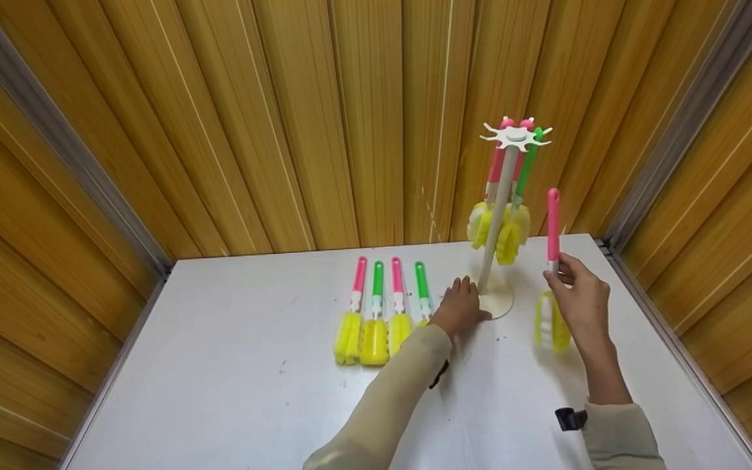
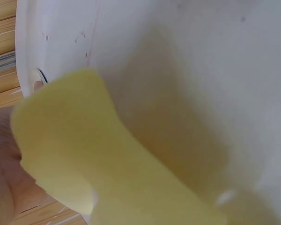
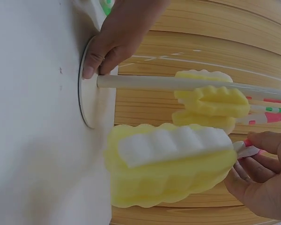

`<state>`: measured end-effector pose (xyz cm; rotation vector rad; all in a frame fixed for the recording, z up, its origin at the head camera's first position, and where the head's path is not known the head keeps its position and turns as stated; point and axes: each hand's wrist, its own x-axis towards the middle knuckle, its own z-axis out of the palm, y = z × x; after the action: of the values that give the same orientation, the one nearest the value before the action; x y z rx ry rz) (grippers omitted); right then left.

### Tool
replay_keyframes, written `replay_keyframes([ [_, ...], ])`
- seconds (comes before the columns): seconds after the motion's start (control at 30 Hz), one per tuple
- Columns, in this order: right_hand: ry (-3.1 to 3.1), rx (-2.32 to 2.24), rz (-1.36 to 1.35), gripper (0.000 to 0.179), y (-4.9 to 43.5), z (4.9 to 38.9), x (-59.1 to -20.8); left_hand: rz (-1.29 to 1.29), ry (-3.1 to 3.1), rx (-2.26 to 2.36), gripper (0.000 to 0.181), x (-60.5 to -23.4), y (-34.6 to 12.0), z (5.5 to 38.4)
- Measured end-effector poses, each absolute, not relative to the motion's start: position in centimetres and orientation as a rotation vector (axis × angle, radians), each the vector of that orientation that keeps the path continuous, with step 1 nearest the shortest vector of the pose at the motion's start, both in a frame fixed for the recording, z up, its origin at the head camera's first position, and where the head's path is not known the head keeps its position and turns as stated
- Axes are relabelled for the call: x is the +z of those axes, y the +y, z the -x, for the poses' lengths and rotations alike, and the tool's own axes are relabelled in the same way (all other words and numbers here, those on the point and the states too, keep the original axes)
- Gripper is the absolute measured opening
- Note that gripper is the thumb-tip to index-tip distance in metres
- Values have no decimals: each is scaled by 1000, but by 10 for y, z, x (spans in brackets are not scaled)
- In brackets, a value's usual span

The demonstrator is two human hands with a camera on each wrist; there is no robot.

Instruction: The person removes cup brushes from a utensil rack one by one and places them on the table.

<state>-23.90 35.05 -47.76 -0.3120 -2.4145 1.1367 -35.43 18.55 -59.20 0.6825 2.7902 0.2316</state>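
Observation:
My left hand rests on the round cream base of an upright stand, fingers stretched forward and thumb along the rim. In the right wrist view, that thumb lies on the base beside the pole. My right hand pinches a sponge bottle brush at the lower end of its pink handle. The brush hangs upright to the right of the stand, its yellow and white sponge head downward. A blurred pale yellow shape fills much of the left wrist view.
Pink and green brushes hang from the stand's hooked white top. Left of my left arm, several similar brushes lie side by side on the white table, one partly hidden by the hand. Wood-patterned panels enclose the table.

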Motion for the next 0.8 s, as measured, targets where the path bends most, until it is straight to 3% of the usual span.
replay_keyframes([
  [0.8, -2474, 1208, 409, 46, 365, 253, -533, -683, 2809, 157, 83, -590, 188, 353],
])
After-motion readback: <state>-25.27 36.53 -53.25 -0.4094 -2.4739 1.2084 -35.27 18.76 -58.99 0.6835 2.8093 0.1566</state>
